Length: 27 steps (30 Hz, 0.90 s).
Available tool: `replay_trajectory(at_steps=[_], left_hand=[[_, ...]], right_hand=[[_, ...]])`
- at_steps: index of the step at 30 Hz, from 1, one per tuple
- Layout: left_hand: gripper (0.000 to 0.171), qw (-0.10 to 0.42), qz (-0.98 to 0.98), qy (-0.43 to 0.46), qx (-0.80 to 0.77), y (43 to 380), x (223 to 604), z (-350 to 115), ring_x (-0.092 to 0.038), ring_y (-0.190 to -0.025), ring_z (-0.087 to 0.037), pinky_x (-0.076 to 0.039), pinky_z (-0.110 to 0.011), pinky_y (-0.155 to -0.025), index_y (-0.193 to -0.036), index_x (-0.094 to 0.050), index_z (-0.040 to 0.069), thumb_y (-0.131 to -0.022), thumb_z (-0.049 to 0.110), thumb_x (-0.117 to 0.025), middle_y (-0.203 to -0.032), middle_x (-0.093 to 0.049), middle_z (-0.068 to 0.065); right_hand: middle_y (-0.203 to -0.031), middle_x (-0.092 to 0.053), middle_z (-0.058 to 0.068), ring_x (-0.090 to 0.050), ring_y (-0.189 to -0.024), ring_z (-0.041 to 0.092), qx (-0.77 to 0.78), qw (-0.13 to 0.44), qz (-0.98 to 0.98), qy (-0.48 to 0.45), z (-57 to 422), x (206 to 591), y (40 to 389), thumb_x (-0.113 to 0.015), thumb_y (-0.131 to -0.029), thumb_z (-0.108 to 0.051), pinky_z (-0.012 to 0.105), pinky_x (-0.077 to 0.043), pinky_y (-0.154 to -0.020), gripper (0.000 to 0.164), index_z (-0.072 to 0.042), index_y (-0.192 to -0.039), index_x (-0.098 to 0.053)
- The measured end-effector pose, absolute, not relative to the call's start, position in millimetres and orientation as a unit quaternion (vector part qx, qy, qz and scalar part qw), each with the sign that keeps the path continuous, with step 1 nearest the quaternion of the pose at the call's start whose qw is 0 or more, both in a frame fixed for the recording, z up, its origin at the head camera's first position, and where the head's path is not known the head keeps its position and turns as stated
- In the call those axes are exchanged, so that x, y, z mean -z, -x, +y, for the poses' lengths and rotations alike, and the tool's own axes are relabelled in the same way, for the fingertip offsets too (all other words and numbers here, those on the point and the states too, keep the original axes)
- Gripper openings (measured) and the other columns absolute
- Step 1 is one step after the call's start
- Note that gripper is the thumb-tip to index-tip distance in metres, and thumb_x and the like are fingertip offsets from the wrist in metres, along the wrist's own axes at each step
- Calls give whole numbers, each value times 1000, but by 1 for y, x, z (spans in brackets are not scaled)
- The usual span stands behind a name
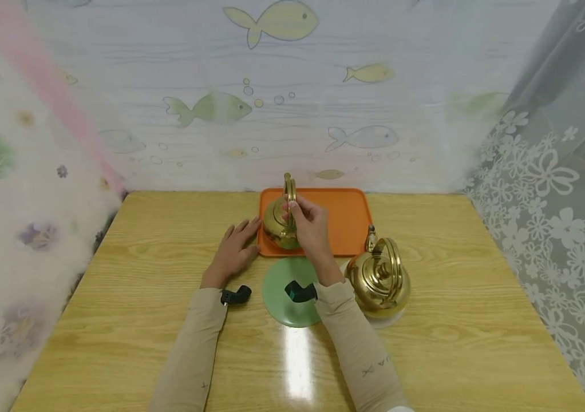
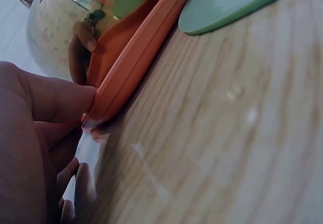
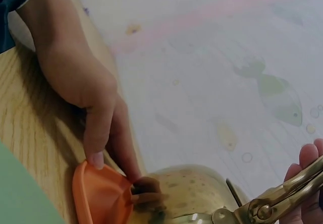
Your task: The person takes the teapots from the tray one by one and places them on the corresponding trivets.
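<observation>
My right hand (image 1: 312,223) grips the upright handle of a shiny brass kettle (image 1: 275,229); the kettle overlaps the left part of an orange tray (image 1: 341,223) at the table's back. At the tray's near left corner rests my left hand (image 1: 233,252), fingers stretched forward along the side. In the left wrist view, the thumb (image 2: 65,99) presses against the orange rim, beside the kettle's mirror-like body. The right wrist view shows the thumb and a finger at that corner, and the right fingertips behind the brass handle (image 3: 287,186).
A second brass kettle (image 1: 377,286) stands on a whitish round mat (image 1: 390,321) beside my right forearm. A green round mat (image 1: 292,309) lies in front of the tray, partly under my right wrist. Printed curtains (image 1: 282,86) border the wooden table (image 1: 143,274).
</observation>
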<state>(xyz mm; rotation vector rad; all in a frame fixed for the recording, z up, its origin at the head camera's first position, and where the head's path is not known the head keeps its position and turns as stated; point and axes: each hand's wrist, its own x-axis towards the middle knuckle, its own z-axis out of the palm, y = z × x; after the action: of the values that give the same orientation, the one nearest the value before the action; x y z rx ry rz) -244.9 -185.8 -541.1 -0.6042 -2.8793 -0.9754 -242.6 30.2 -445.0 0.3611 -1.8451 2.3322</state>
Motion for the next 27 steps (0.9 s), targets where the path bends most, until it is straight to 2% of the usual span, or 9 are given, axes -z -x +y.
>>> replay_trajectory(at_steps=[4,9,13,21,27], left_hand=[[65,21,-929,196,314,245,542,-186,-25,-154,-37,-5,-54,-128,-160,-35,12,-100,27,-53,-165,-34,-7],[65,21,-930,194,311,245,543,-187,-25,-154,-37,-5,-53,-128,-160,-35,11,-100,27,-52,-165,-34,-7],[65,16,-931,190,310,247,545,-187,-23,-155,-35,-4,-52,-128,-161,-33,13,-100,28,-52,-166,-32,-6],[66,20,-928,196,316,248,542,-184,-24,-154,-33,-4,-50,-129,-161,-34,15,-100,29,-54,-166,-33,-5],[66,17,-929,190,317,245,542,-187,-25,-154,-34,-4,-53,-128,-161,-34,15,-99,27,-55,-166,-32,-5]], right_hand=[[-108,-62,42,-61,-89,55,-772,75,-618,-127,30,447,241,-56,-104,-8,30,-61,-80,30,12,-124,-67],[-110,-63,40,-61,-91,55,-763,70,-627,-139,30,447,241,-55,-105,-9,45,-61,-85,33,13,-127,-65],[-112,-63,40,-59,-98,57,-768,61,-622,-140,31,446,243,-53,-105,-6,38,-62,-85,33,14,-128,-63],[-110,-60,44,-58,-99,56,-770,63,-617,-151,32,444,247,-52,-105,-5,25,-61,-79,33,17,-128,-62],[-106,-60,43,-64,-86,42,-772,60,-617,-142,30,443,248,-54,-104,-5,23,-60,-75,30,13,-124,-66]])
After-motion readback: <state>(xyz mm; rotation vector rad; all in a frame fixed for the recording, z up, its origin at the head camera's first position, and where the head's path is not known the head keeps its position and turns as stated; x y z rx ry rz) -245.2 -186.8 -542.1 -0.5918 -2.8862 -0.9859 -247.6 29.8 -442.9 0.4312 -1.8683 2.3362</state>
